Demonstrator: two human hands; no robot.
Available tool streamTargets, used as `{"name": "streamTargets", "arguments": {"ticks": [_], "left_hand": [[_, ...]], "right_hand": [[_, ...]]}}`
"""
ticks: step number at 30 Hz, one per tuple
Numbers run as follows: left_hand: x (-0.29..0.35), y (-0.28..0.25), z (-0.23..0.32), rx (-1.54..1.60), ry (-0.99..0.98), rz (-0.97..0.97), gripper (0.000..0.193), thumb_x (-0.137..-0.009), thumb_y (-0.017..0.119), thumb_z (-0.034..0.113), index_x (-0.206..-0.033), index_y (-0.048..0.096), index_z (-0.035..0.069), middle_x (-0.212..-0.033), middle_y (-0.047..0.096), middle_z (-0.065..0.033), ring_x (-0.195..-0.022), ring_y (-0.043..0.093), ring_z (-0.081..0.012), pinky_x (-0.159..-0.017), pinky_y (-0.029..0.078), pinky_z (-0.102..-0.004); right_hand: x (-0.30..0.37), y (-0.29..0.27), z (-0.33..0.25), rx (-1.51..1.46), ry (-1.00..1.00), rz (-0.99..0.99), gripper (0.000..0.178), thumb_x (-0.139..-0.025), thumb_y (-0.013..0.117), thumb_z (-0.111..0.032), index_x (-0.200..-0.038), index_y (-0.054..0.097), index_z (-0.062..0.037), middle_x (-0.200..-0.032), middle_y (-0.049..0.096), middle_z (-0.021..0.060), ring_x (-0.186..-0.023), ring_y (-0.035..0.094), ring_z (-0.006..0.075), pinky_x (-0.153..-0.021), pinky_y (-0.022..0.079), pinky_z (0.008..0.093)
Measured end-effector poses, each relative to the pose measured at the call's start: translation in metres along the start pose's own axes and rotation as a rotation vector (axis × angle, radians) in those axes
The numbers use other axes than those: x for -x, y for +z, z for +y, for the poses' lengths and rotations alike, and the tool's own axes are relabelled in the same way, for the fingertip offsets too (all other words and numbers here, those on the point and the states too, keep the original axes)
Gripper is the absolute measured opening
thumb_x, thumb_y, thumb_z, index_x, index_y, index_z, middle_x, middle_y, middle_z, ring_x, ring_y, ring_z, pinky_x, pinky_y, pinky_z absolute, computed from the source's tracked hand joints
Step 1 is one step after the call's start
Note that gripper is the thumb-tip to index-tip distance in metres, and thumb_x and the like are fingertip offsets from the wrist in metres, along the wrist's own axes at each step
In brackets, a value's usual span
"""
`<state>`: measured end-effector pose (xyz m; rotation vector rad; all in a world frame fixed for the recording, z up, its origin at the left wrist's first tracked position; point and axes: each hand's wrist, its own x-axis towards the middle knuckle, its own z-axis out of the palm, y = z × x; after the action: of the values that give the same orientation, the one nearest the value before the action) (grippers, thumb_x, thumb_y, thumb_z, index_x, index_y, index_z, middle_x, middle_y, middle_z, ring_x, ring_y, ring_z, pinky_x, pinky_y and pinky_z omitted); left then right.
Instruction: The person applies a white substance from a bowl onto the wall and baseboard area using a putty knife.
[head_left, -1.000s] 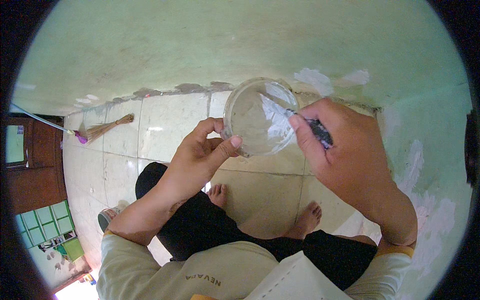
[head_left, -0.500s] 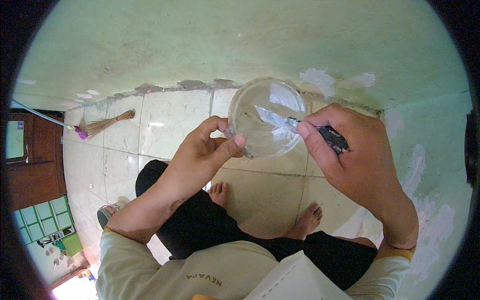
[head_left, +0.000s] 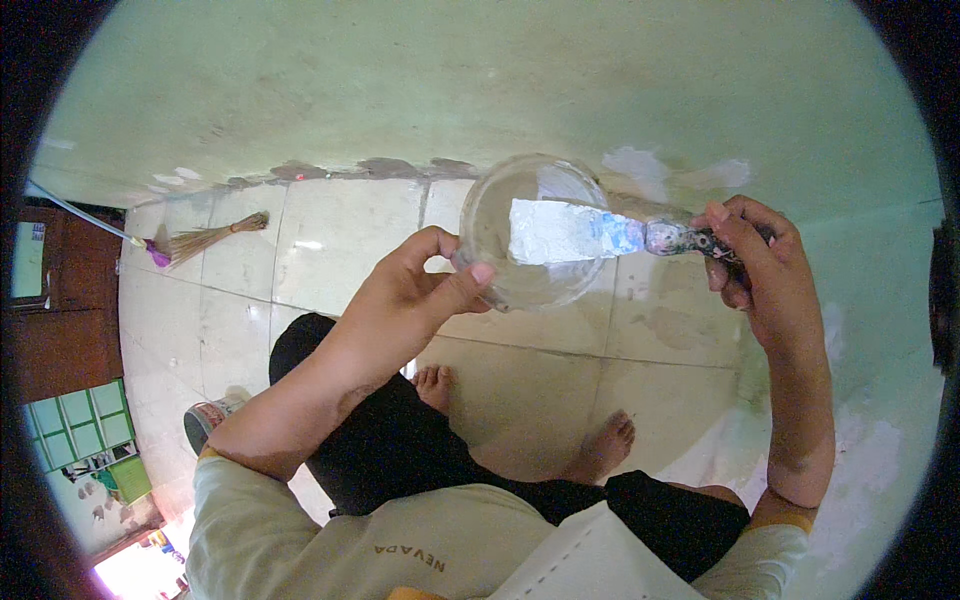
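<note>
Pale green plastered wall (head_left: pixel 480 90) fills the upper field of view, meeting a floor of large cream ceramic tiles (head_left: pixel 340 250) along a chipped, unfinished joint. Patches of white filler on the wall (head_left: pixel 640 165) near the right hand suggest that some patching is already applied; how much of the surface remains to be treated cannot be judged from this view. The person's left hand (head_left: pixel 400 310) holds a clear round plastic container (head_left: pixel 530 230) at chest height in front of the wall, thumb pressed on the near rim and fingers curled around the far side. The right hand (head_left: pixel 760 270) is closed around the paint-spattered handle of a flat metal putty knife (head_left: pixel 575 230), whose blade lies across the container opening, coated with whitish material. By appearance the work is at a loading or wiping stage: the container looks nearly empty, with only a thin film on its wall. Below, the person's bare feet (head_left: pixel 520 420) stand on the tiles, dark trousers and a pale shirt visible. A straw broom with a purple-tipped handle (head_left: pixel 195 240) lies on the floor at left, well apart from the hands. A brown wooden cabinet (head_left: pixel 50 340) stands at the far left edge. Nothing stands between the hands and the wall.
</note>
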<state>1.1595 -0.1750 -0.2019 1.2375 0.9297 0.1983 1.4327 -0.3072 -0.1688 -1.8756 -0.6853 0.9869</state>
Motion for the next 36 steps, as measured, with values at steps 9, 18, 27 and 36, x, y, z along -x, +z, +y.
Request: {"name": "streamTargets", "arguments": {"ticks": [9,18,27,36], "left_hand": [[-0.004,-0.003,-0.005,0.045,0.035,0.067,0.018,-0.095,0.058,0.018,-0.103,0.055,0.003,-0.104,0.063,-0.011,-0.097,0.064,-0.023,-0.09,0.051,-0.0363],[-0.002,0.005,0.001,0.155,0.115,0.142,0.017,-0.093,0.062,0.019,-0.099,0.054,0.005,-0.103,0.062,-0.0082,-0.094,0.063,-0.0201,-0.083,0.055,-0.035],[0.012,0.004,0.013,0.22,0.181,0.183,0.015,-0.096,0.056,0.018,-0.101,0.055,0.004,-0.099,0.064,-0.0089,-0.094,0.064,-0.0204,-0.084,0.054,-0.0358],[0.02,0.004,0.012,0.2,0.218,0.197,0.016,-0.097,0.054,0.019,-0.103,0.054,0.003,-0.103,0.064,-0.0108,-0.095,0.064,-0.0218,-0.086,0.054,-0.0384]], "right_hand": [[-0.012,-0.058,0.025,-0.529,0.019,-0.026,0.025,-0.091,0.059,-0.029,-0.097,0.061,-0.0038,-0.059,0.053,0.0018,-0.037,0.038,0.0066,-0.034,0.028,0.0197],[-0.007,-0.151,0.033,-0.755,-0.259,-0.062,0.022,-0.096,0.051,-0.021,-0.099,0.058,-0.0006,-0.068,0.058,0.0092,-0.038,0.04,0.0069,-0.032,0.033,0.0166],[0.003,-0.154,0.053,-0.698,-0.235,0.025,0.03,-0.098,0.048,-0.024,-0.105,0.057,0.0032,-0.064,0.058,0.0084,-0.036,0.041,0.0076,-0.031,0.035,0.0177],[0.024,-0.177,0.071,-0.812,-0.305,0.041,0.035,-0.097,0.052,-0.028,-0.115,0.057,0.0004,-0.07,0.059,0.0067,-0.043,0.047,0.0097,-0.038,0.04,0.0214]]}}
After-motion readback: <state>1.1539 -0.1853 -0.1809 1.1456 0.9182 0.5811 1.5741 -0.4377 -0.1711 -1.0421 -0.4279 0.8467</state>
